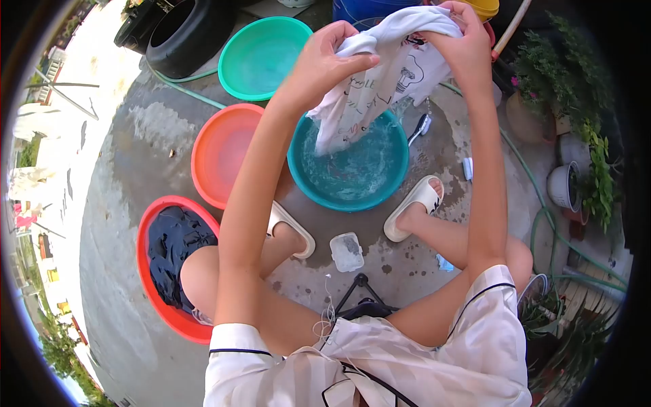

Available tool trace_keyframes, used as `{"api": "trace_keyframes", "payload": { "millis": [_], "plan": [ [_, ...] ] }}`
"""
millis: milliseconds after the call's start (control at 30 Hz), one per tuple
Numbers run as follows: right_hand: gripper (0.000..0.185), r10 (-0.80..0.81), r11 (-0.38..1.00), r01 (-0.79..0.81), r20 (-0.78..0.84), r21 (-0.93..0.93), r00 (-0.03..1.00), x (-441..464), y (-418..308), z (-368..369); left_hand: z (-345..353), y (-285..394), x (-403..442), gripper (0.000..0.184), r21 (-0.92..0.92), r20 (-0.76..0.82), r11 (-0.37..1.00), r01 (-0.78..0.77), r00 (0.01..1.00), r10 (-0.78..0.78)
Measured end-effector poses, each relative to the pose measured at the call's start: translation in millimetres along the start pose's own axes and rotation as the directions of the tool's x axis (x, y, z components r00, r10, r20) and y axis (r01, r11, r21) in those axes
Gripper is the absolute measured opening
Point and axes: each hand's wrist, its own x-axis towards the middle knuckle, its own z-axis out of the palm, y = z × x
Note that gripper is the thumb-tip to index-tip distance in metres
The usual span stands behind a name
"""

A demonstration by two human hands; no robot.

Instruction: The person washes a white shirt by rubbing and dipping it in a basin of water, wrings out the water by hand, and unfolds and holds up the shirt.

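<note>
Your left grip (342, 51) is closed on one side of the white printed garment (380, 85), and your right grip (453, 26) is closed on the other side, fingers and thumb pinching the cloth. Between them the garment hangs in folds, with a light-bulb drawing and lettering facing you. It is held over the teal basin (349, 173), which has rippled water in it; you can't tell whether the lowest corner touches the water.

Just right of that basin lies a brush (420, 127), and farther right, partly behind your forearm, a small blue-and-white item (468, 169). To the left sit the orange basin (220, 156) and, beyond it, the green basin (264, 57). Nearer you on the left, the red basin (144, 261) holds dark cloth (175, 247) in it. A clear container (347, 252) stands on the wet concrete ground (135, 203) between your white slides (293, 230).
</note>
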Motion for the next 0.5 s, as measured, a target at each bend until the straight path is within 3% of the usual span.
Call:
{"api": "trace_keyframes", "payload": {
  "millis": [33, 67, 100, 167, 200, 300, 367, 400, 433, 467, 500],
  "plan": [
    [0.047, -0.046, 0.998, 0.047, -0.02, 0.034, 0.999, 11, -26, -14, -2, 24, 5, 0.03, -0.057, 0.067, 0.997, -0.05, 0.996, 0.054],
    [0.045, -0.044, 0.998, 0.044, 0.0, 0.053, 0.999, 22, -42, -28, 2, 56, 7, 0.029, -0.147, 0.03, 0.974, -0.171, 0.984, 0.177],
    [0.044, -0.088, 0.973, 0.101, -0.071, 0.209, 0.994, 25, -74, -31, -7, 83, 10, 0.033, -0.238, 0.107, 0.963, -0.126, 0.982, 0.155],
    [0.047, -0.154, 0.887, 0.198, -0.137, 0.418, 0.979, 38, -104, -39, -4, 127, 5, 0.037, -0.27, 0.087, 0.945, -0.183, 0.973, 0.213],
    [0.042, -0.086, 0.873, 0.165, -0.188, 0.46, 0.978, 38, -112, -36, -3, 139, 3, 0.037, -0.307, 0.083, 0.929, -0.207, 0.967, 0.242],
    [0.03, 0.127, 0.739, -0.174, 0.118, 0.651, 0.985, 29, -95, -41, -7, 132, 0, 0.029, -0.387, 0.103, 0.903, -0.186, 0.964, 0.243],
    [0.044, 0.351, 0.658, -0.447, 0.278, 0.606, 0.894, 8, -39, -21, -7, 91, -9, 0.032, -0.225, 0.124, 0.966, -0.127, 0.98, 0.157],
    [0.042, 0.391, 0.642, -0.501, 0.314, 0.581, 0.865, -10, -33, -3, -1, 69, -12, 0.03, -0.155, 0.125, 0.982, -0.108, 0.984, 0.128],
    [0.052, 0.478, 0.562, -0.582, 0.344, 0.587, 0.808, -28, -8, 18, 4, 39, -14, 0.03, 0.018, 0.066, 1.0, -0.02, 0.998, 0.018],
    [0.049, 0.596, 0.581, -0.684, 0.341, 0.441, 0.727, -46, 10, 35, 8, -1, -13, 0.031, 0.289, 0.006, 0.956, 0.051, 0.998, -0.056],
    [0.046, 0.64, 0.614, -0.707, 0.302, 0.352, 0.706, -70, 43, 59, 16, -45, -16, 0.033, 0.432, -0.087, 0.892, 0.131, 0.991, -0.103]
  ]
}}
